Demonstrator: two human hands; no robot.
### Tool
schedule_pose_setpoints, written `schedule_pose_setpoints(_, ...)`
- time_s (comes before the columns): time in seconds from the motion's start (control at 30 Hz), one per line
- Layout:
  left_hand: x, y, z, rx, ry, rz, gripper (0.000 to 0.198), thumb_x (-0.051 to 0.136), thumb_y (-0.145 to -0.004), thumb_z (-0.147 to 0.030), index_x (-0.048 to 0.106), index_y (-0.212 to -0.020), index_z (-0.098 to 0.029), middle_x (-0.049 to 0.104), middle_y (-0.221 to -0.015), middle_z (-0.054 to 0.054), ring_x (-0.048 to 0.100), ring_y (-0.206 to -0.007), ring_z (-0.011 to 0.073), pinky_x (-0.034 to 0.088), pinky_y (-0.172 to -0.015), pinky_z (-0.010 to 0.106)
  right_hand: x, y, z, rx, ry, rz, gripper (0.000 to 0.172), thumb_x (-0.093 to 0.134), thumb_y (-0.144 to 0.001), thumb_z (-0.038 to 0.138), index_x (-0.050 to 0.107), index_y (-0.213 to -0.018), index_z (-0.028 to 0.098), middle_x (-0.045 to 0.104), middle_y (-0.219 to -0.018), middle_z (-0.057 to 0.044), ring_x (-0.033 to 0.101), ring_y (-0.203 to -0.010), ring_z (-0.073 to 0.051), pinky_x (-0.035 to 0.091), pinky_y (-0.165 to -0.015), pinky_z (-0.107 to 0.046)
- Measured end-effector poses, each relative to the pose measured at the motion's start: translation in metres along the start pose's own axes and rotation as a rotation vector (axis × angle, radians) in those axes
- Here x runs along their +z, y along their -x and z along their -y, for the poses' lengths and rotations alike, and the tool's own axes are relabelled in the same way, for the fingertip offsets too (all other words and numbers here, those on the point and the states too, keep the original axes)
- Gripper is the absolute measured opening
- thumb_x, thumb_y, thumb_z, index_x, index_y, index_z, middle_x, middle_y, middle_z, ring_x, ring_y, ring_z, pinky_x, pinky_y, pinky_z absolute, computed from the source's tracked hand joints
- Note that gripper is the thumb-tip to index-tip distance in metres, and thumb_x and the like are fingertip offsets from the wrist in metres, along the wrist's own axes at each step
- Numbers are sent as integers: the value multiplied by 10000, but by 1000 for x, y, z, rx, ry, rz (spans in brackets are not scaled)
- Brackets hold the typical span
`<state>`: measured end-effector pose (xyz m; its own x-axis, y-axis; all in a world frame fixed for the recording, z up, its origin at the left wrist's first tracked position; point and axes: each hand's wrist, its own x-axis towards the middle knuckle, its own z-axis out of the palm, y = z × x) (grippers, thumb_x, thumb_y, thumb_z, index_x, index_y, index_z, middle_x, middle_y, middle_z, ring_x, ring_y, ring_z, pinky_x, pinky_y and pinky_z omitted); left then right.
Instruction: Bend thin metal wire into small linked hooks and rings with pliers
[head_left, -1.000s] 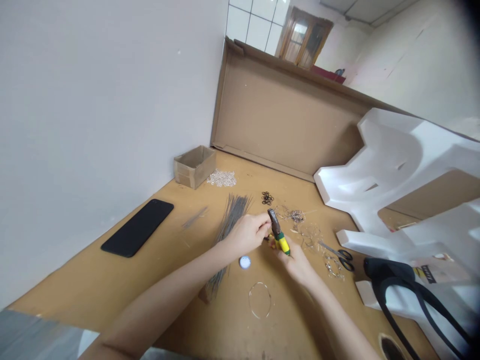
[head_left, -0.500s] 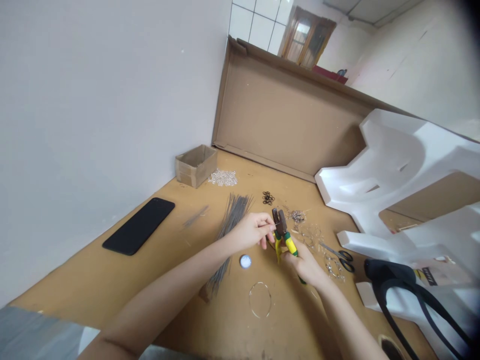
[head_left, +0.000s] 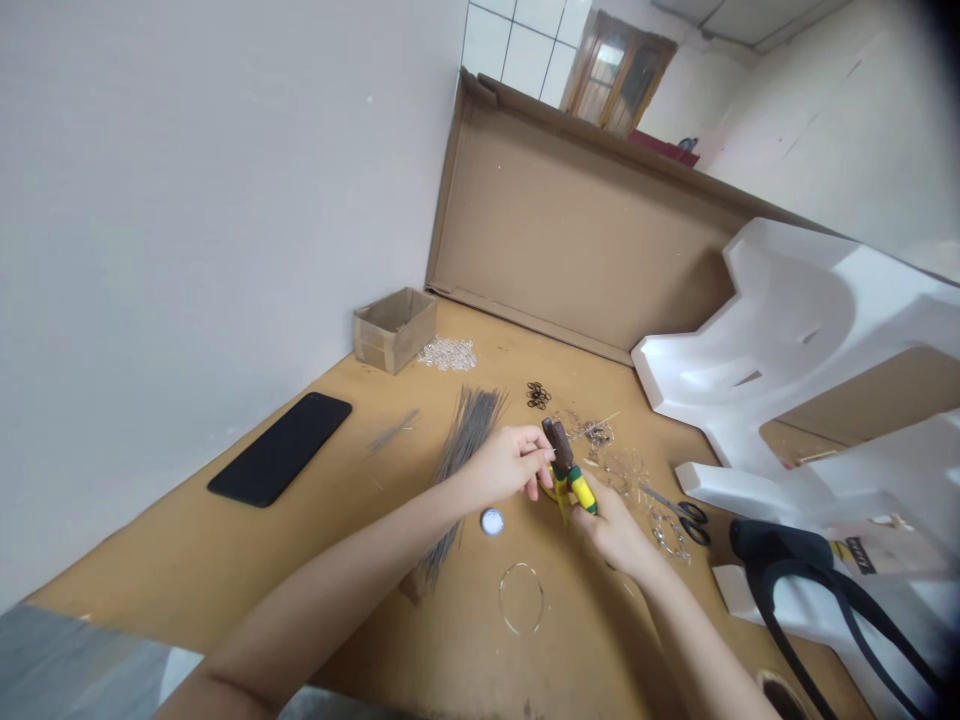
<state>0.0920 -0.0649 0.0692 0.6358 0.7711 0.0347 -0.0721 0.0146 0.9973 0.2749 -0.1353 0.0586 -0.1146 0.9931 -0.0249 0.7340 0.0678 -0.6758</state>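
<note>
My right hand is wrapped round the yellow and green handles of a pair of pliers, whose dark jaws point away from me. Close to the left side of the jaws, my left hand is closed in a pinch on a thin wire; only a short bit of it shows. Under my left forearm lies a bundle of straight grey wires. A small round blue-white piece sits below my left hand, and nearer to me a thin wire ring lies flat.
Black rings, loose metal bits and scissors lie beyond and right of the pliers. At the back left stand a small cardboard box and clear beads. A black phone lies left; white foam stands right.
The pliers' handles have been squeezed together and their jaws have closed up beside the wire. My left hand keeps its pinch at nearly the same place.
</note>
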Motion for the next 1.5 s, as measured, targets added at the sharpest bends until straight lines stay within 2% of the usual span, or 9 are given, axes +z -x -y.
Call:
schedule_pose_setpoints(0.33, 3, 2, 4, 29, -51, -45, 143, 471, -809, -256, 533, -768, -133, 605, -589, -8, 506, -375, 56, 408, -417, 178, 2, 1, 4, 18, 98, -28, 224, 428, -656, 150, 501, -859, 211, 562, -745, 8, 491, -671, -158, 375, -612, -242)
schedule_pose_setpoints(0.43, 4, 3, 5, 38, -93, -75, 150, 463, -816, -259, 528, -758, -137, 607, -583, -9, 507, -372, 56, 412, -412, 175, 2, 0, 4, 14, 22, 0, 177, 424, -665, 151, 482, -823, 206, 523, -718, 11, 463, -652, -151, 370, -601, -243)
schedule_pose_setpoints(0.6, 5, 4, 0, -12, -67, -59, 129, 461, -816, -228, 493, -729, -138, 602, -551, -8, 514, -361, 61, 423, -406, 175, 0, -3, 7, 19, -205, 128, 113, 454, -658, 171, 467, -770, 179, 468, -710, 7, 440, -661, -141, 378, -617, -248)
schedule_pose_setpoints(0.73, 5, 3, 1, -12, -56, -67, 125, 455, -812, -224, 488, -722, -144, 605, -547, -7, 521, -358, 68, 414, -393, 175, 0, -4, 9, 17, -242, 136, 131, 462, -656, 163, 479, -785, 172, 471, -723, 6, 441, -666, -139, 380, -618, -244)
schedule_pose_setpoints(1.07, 3, 3, 4, -2, -167, -100, 144, 432, -824, -242, 510, -760, -139, 620, -564, -6, 531, -379, 67, 402, -422, 177, 2, -4, 0, 11, 9, 48, 149, 436, -676, 157, 490, -813, 184, 519, -719, 18, 455, -661, -145, 365, -624, -250)
schedule_pose_setpoints(1.33, 3, 1, 7, -5, -179, -70, 126, 429, -820, -227, 506, -767, -141, 593, -553, -21, 527, -391, 62, 403, -435, 176, 3, -2, -8, -5, 19, 67, 121, 434, -707, 169, 491, -809, 197, 564, -747, 7, 511, -683, -162, 385, -621, -256)
schedule_pose_setpoints(1.5, 3, 0, 11, -19, -174, -61, 142, 419, -831, -235, 515, -798, -136, 586, -570, -19, 522, -402, 56, 388, -433, 172, 5, -2, -10, 19, 40, 30, 217, 436, -715, 185, 506, -920, 204, 583, -736, 6, 516, -625, -157, 392, -584, -258)
